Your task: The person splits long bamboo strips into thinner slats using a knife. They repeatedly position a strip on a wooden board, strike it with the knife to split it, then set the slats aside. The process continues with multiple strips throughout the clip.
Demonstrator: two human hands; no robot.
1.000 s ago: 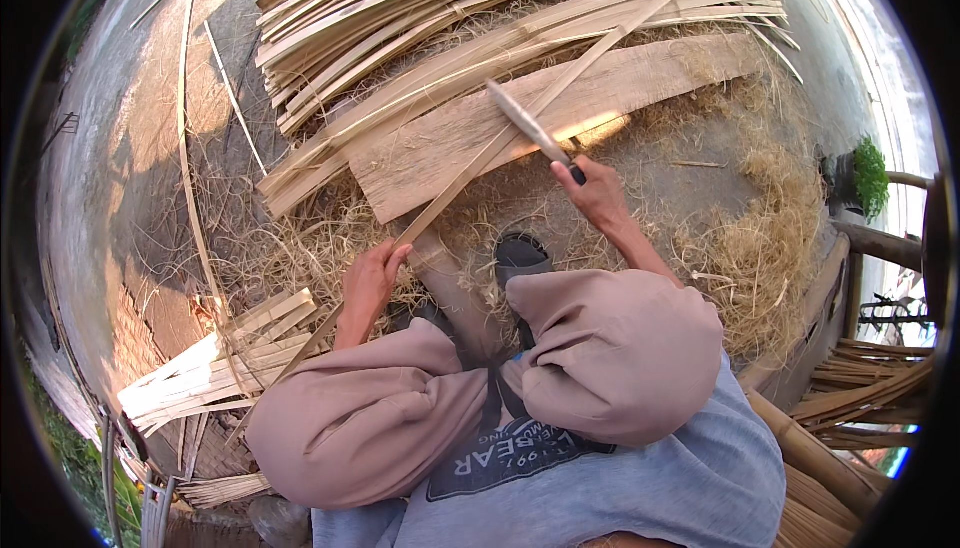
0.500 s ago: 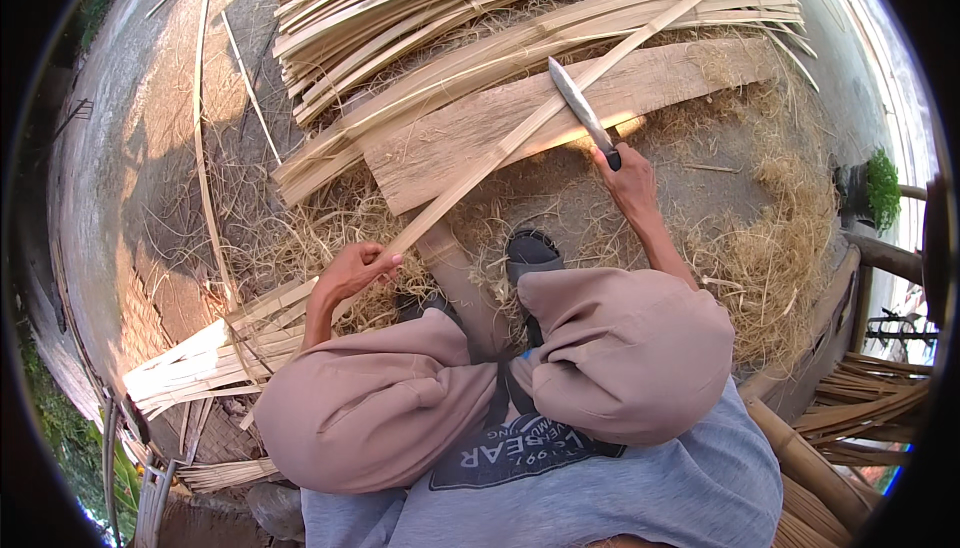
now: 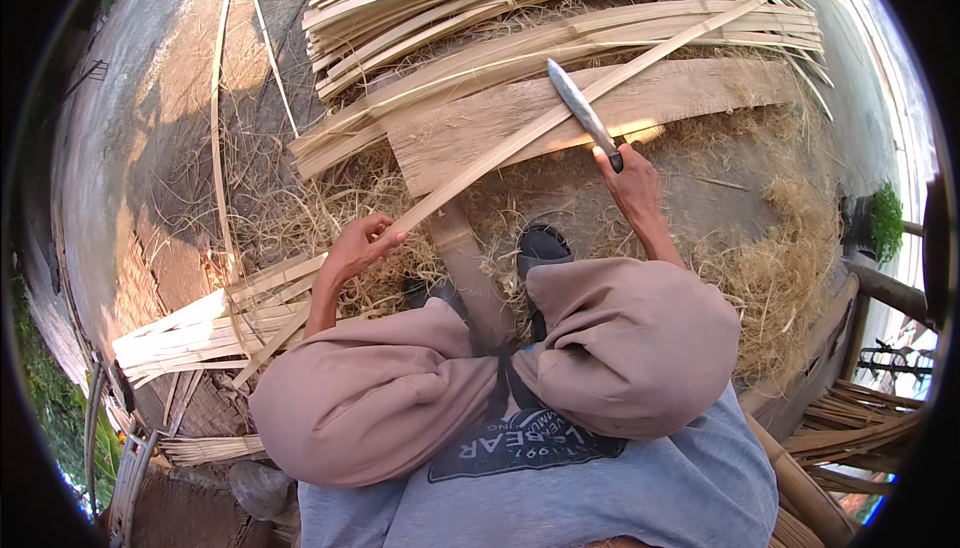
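A long, pale bamboo strip (image 3: 490,160) slants from lower left to upper right across a wide, flat wooden board (image 3: 440,153). At its near end my left hand (image 3: 358,251) is closed, pinching the strip between thumb and fingers. My right hand (image 3: 637,191) grips the dark handle of a knife (image 3: 583,106). The knife's long grey blade points up and to the left over the board, and its side lies at the strip's edge; whether they touch I cannot tell.
Many split bamboo strips (image 3: 420,23) are piled beyond the board. More strips (image 3: 215,323) lie at the left, by my knee. Curly shavings (image 3: 775,268) cover the ground at right. A green plant (image 3: 886,220) and bamboo poles (image 3: 890,293) stand at the right edge.
The view has shifted slightly, so the board and piles sit a little farther right. Both hands keep their holds, and the knife stays beside the strip with little visible movement.
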